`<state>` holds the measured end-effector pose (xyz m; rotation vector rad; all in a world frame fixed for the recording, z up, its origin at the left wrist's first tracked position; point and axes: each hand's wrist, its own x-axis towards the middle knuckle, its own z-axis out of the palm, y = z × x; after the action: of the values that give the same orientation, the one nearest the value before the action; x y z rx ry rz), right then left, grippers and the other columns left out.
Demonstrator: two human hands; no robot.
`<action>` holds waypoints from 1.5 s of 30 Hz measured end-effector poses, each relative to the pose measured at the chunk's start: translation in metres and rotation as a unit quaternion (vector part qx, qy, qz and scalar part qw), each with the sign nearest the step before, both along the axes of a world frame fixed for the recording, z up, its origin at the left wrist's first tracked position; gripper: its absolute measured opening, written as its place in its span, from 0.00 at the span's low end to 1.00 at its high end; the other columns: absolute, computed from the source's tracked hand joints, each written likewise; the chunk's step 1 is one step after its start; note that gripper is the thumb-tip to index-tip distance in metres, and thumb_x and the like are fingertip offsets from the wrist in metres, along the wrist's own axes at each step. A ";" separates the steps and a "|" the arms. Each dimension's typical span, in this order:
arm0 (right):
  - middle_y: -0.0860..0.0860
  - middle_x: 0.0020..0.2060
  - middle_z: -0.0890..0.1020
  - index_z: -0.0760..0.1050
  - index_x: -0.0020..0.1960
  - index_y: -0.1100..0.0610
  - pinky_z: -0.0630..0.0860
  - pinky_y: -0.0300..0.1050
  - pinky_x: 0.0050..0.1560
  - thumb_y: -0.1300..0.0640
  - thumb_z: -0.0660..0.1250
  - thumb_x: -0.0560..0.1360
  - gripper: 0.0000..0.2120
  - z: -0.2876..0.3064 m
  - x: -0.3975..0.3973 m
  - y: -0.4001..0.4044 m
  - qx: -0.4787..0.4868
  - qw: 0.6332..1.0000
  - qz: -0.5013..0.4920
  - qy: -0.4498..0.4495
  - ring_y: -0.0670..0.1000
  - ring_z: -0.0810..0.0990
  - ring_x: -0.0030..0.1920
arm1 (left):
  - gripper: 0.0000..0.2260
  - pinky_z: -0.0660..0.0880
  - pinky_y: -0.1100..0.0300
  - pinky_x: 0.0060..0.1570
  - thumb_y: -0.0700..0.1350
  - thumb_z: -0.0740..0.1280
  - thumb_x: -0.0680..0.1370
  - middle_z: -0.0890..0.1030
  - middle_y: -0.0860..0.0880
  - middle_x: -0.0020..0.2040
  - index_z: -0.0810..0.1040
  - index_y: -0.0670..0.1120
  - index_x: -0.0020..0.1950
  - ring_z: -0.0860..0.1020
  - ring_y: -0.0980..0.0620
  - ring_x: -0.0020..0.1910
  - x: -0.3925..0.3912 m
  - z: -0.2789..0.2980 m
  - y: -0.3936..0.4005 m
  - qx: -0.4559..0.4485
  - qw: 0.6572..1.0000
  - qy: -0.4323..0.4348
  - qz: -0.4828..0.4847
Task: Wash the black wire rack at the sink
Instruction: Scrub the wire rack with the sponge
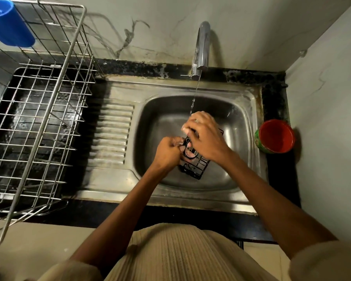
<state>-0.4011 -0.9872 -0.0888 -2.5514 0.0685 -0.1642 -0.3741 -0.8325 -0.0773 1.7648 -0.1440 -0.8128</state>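
At frame centre, both hands grip the thin black wire rack (194, 167) over the dented steel sink (241, 110): left hand (167, 151) fingers curled round its edge, right hand (206, 136) clasping its top. A shiny wire drainer (41, 122) fills the left on the black tabletop (276, 102).

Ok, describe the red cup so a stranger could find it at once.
Start at the steel sink and go to its right edge, onto the black counter by the side wall. The cup stands there alone, red inside and green outside, unlike the blue cup hanging on the drying rack far left.

Black wire rack (195, 169) half under hands
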 end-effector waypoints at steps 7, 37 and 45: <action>0.53 0.53 0.70 0.72 0.55 0.56 0.70 0.48 0.54 0.49 0.54 0.84 0.13 0.012 0.009 -0.040 0.036 0.987 -0.120 0.098 0.51 0.70 0.53 | 0.19 0.83 0.50 0.38 0.29 0.57 0.76 0.83 0.46 0.32 0.84 0.47 0.40 0.85 0.42 0.36 0.004 -0.001 0.002 -0.003 0.999 -0.037 -0.027; 0.51 0.48 0.80 0.75 0.52 0.61 0.72 0.35 0.51 0.62 0.61 0.82 0.05 0.009 -0.023 -0.007 0.197 0.976 -0.077 -0.044 0.47 0.78 0.50 | 0.26 0.72 0.39 0.62 0.58 0.53 0.83 0.81 0.38 0.57 0.78 0.40 0.62 0.80 0.39 0.52 0.018 0.016 -0.020 -0.226 0.874 0.429 0.038; 0.58 0.52 0.83 0.81 0.56 0.66 0.79 0.50 0.58 0.76 0.61 0.71 0.18 0.008 -0.031 0.015 0.080 0.970 -0.156 -0.169 0.55 0.81 0.55 | 0.17 0.78 0.58 0.31 0.41 0.51 0.81 0.83 0.39 0.40 0.78 0.37 0.49 0.82 0.45 0.33 0.009 0.009 -0.029 -0.229 0.865 0.420 0.149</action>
<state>-0.4326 -0.9719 -0.0809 -2.3028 0.3369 -0.6822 -0.3651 -0.8615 -0.0679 0.8433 0.4737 -1.1328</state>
